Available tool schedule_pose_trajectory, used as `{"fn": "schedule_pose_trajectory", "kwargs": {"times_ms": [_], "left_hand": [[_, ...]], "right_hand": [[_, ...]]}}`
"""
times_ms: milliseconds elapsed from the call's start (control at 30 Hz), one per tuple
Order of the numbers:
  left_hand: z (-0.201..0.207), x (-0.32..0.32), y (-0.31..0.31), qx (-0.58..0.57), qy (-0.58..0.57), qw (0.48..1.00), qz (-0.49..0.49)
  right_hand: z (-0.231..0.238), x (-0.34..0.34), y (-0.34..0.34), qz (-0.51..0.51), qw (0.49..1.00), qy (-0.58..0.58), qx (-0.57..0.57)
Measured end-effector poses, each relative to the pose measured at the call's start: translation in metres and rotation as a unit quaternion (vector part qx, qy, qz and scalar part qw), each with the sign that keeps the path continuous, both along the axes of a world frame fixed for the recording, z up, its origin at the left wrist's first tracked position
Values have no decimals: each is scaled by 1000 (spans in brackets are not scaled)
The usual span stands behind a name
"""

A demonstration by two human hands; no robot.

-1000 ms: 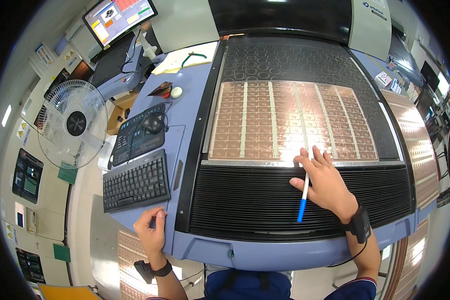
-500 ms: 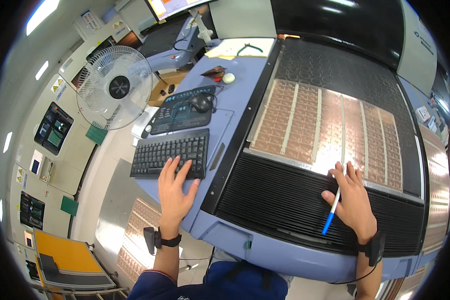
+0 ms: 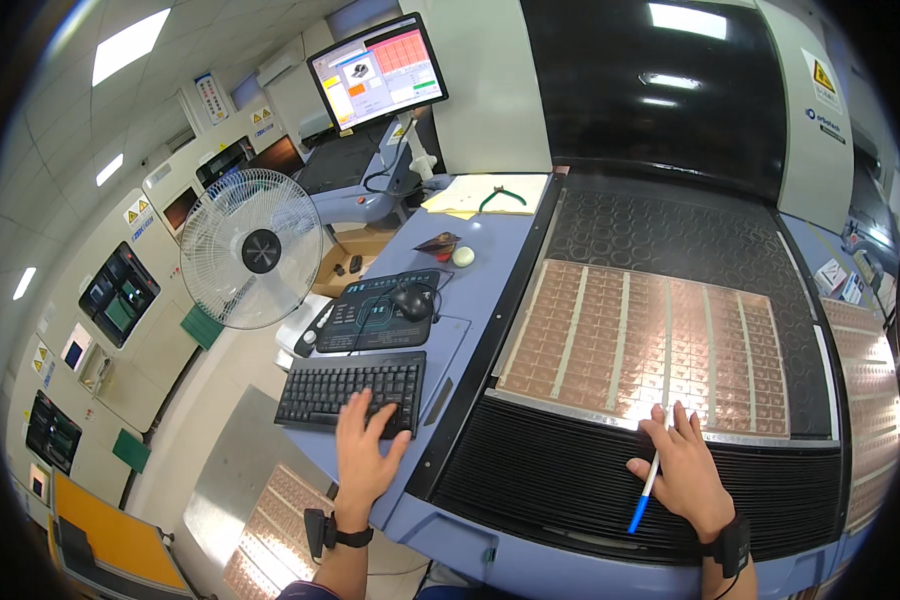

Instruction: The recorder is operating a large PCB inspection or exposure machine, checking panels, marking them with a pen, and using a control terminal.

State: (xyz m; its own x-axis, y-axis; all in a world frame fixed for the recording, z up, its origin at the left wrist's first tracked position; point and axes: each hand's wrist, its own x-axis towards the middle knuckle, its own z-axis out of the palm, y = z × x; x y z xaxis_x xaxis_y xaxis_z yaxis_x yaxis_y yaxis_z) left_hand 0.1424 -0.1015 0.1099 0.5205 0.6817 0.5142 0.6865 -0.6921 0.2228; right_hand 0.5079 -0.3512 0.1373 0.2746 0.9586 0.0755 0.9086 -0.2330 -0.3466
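Note:
My left hand (image 3: pixel 366 458) rests with spread fingers on the right end of a black keyboard (image 3: pixel 315 393). It holds nothing. Between the fingers of my right hand (image 3: pixel 687 472) sits a slim white pen (image 3: pixel 642 503) with a blue end that points toward me. That hand's fingertips touch the near edge of a copper-coloured circuit panel (image 3: pixel 590 335), which is marked by pale vertical strips. The panel lies flat on the dark machine bed, and below it my right palm is over black ribbed slats (image 3: pixel 530 455).
Beyond the keyboard are a mouse (image 3: pixel 411 300) on a dark mat, a round white object (image 3: pixel 463 257) and green-handled pliers (image 3: pixel 503 198) on paper. A monitor (image 3: pixel 380 75) stands at the back. To the left is a fan (image 3: pixel 261 250); more copper panels (image 3: pixel 275 530) lie on both sides.
The view has tilted upward, so the whole monitor now shows and everything sits lower in the picture. Both hands keep their places, the left at the keyboard, the right on the panel with the pen.

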Motion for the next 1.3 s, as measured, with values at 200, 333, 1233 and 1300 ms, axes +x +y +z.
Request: {"fn": "schedule_pose_trajectory", "kwargs": {"times_ms": [200,333,1233,1300], "left_hand": [[-8,-9,3,4,-128,972,195],[9,-5,2,79,-118,975,171],[10,153,-46,-204,-188,908,-314],[7,153,-38,-162,-214,917,-295]], "right_hand": [[-3,1,0,6,1000,7,15],[0,-6,3,-9,999,10,48],[51,-123,52,-208,938,-46,274],[72,-172,59,10,966,-71,248]]}}
